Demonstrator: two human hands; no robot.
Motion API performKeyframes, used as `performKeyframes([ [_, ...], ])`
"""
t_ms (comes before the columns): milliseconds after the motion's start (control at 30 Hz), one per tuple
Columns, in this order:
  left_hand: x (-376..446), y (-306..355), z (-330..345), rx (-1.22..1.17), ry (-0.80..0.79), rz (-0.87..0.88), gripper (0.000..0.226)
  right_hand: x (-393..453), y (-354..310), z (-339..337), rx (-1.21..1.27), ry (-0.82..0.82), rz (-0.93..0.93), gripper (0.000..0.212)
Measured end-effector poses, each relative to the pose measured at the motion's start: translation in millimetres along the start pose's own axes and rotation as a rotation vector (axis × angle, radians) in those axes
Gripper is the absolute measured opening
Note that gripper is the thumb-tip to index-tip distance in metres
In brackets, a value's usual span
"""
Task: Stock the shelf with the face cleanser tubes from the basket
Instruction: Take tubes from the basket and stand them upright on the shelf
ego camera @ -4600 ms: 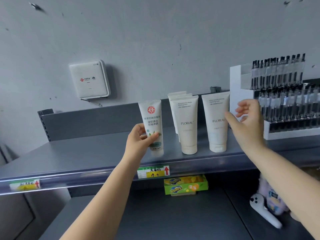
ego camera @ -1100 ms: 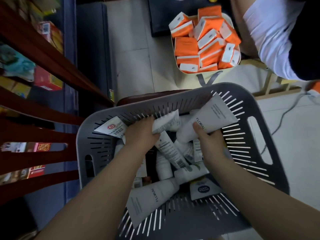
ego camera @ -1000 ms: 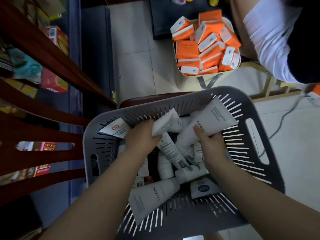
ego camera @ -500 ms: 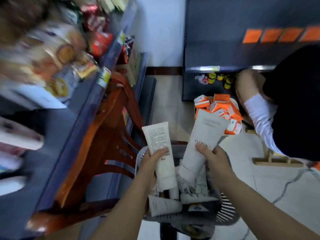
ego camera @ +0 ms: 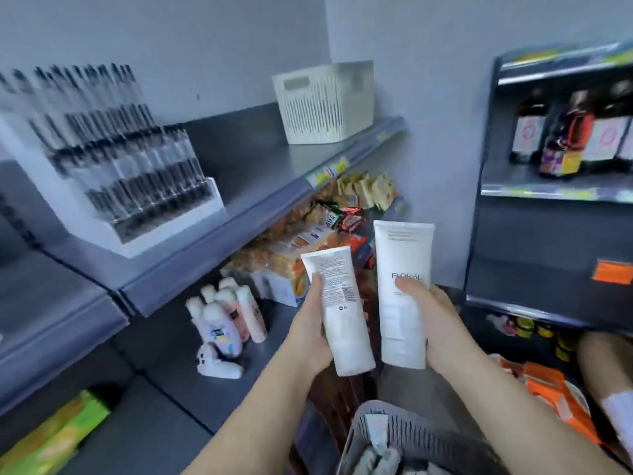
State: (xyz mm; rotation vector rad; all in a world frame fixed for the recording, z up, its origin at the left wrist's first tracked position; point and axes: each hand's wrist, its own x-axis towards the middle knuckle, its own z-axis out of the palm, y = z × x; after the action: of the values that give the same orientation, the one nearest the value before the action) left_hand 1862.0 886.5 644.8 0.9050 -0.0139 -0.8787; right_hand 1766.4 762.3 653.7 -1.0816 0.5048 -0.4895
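Note:
My left hand (ego camera: 310,332) grips a white cleanser tube (ego camera: 339,303) held upright, cap down, its printed back and barcode facing me. My right hand (ego camera: 435,323) grips a taller white tube marked FLORAL (ego camera: 402,265), also cap down. Both tubes are in mid-air side by side in front of the lower shelves. The grey slotted basket (ego camera: 411,437) sits at the bottom edge below my arms, with more tubes partly visible inside. The grey upper shelf (ego camera: 246,173) runs across the left and centre; the tubes standing on it earlier are out of view.
A white pen display rack (ego camera: 113,166) stands on the upper shelf at left, a cream slotted bin (ego camera: 325,101) at its far end. Snack packs (ego camera: 325,228) and small bottles (ego camera: 226,317) fill the lower shelf. Dark bottles (ego camera: 568,132) sit on a right-hand rack. Orange boxes (ego camera: 548,395) and another person's arm lie lower right.
Both hands lifted a tube each out of the basket and raised them. My view swung up from the basket toward the shelves.

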Motion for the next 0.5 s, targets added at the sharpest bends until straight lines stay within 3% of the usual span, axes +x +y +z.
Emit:
performKeyframes([
  [167,-50.8,54.8,-9.1,0.087,0.029,0.223,0.030,-18.9,-22.4,57.9,0.024,-0.166,-0.032,0.006],
  [333,-99.4,104.1,-28.9,0.270,0.080,0.353,0.044,-39.3,-35.5,116.1,0.008,-0.328,-0.071,0.026],
  [500,-166.5,152.2,-26.6,0.490,0.083,0.549,0.038,-58.0,-51.4,177.7,0.045,-0.486,-0.072,0.009],
])
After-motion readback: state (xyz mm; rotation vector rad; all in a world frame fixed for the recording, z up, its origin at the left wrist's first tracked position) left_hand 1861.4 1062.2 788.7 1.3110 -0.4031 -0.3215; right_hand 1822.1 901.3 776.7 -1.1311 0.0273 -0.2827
